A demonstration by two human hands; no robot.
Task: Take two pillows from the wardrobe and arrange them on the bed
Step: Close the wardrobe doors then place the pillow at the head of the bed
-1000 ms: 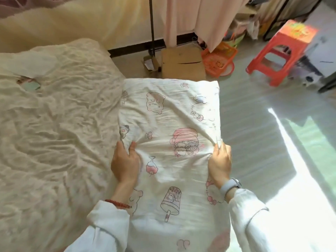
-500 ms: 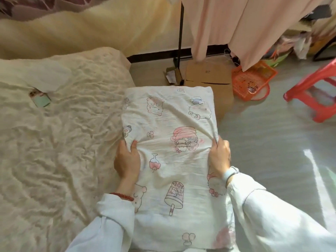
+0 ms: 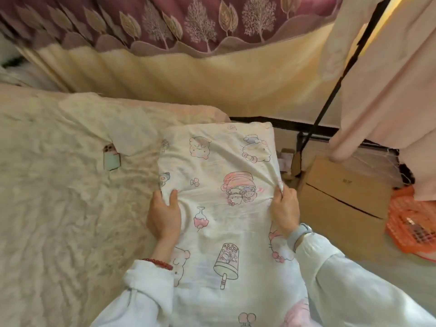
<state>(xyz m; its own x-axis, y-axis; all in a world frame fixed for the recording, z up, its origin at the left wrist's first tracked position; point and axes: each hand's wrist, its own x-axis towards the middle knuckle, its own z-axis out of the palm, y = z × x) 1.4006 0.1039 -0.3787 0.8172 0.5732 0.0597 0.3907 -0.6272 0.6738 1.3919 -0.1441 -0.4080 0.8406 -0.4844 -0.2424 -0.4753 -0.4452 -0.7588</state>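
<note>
I hold a white pillow [image 3: 219, 166] printed with pink cartoon figures out in front of me, its long side pointing away. My left hand [image 3: 164, 214] grips its left edge and my right hand [image 3: 284, 210] pinches the fabric on its right edge. The pillow hangs over the right edge of the bed [image 3: 59, 208], which has a crumpled cream cover. Only this one pillow is in view, and no wardrobe shows.
A phone [image 3: 111, 156] lies on the bed, partly under a white cloth [image 3: 106, 121]. A curtain [image 3: 188, 55] hangs behind the bed. Right of the bed stand a cardboard box [image 3: 342, 199], an orange basket [image 3: 410, 223] and a black rack pole [image 3: 330, 95] with pink cloth [image 3: 389, 102].
My view has swung up and left toward the curtain and the head of the bed. The red stool has left the frame. Both hands keep the same grip on the pillow.
</note>
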